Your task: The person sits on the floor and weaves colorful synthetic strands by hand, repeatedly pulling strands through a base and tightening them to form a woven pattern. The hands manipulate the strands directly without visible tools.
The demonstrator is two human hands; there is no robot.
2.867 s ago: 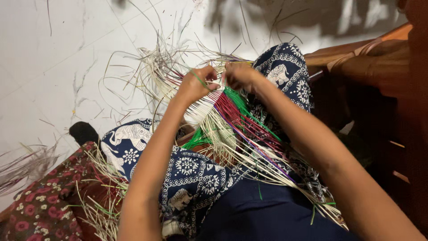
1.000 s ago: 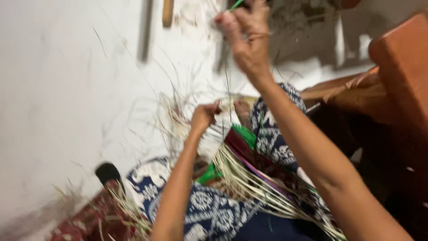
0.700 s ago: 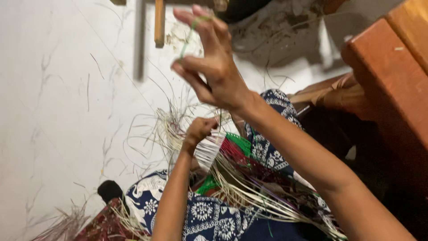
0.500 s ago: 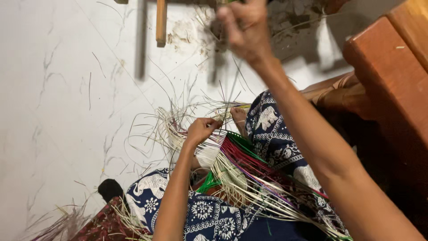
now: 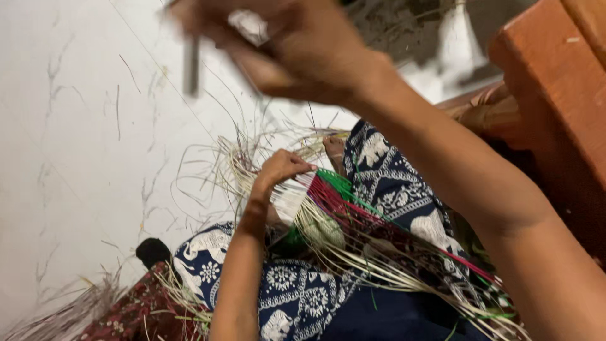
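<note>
Grip, left hand: left hand [image 5: 282,168] is curled with fingertips pinched together on the pale strips at the upper edge of the woven mat [image 5: 353,233].
Grip, right hand: right hand [image 5: 287,47] is raised well above the mat, near the top of the view, and blurred; the fingers look bunched together, but I cannot tell whether they clamp a strip.
Woven mat: lies across the person's lap, with pale straw strips [image 5: 328,246] fanning out from it toward the lower right.
Coloured strips: green strips [image 5: 338,183] and red strips [image 5: 334,202] run side by side through the mat, just right of the left hand.
Loose ends: thin pale strands [image 5: 221,164] stick up and out from the mat's upper left edge, over the floor.
Cloth: blue cloth with white elephant print [image 5: 290,297] lies under the mat, covering the lap.
Floor: white floor [image 5: 76,158] spreads left of the mat, with stray strands on it.
Wood furniture: reddish-brown wooden piece [image 5: 555,95] stands right of the mat, behind the right forearm.
Red cloth: dark red flowered cloth [image 5: 136,312] lies below and left of the mat.
</note>
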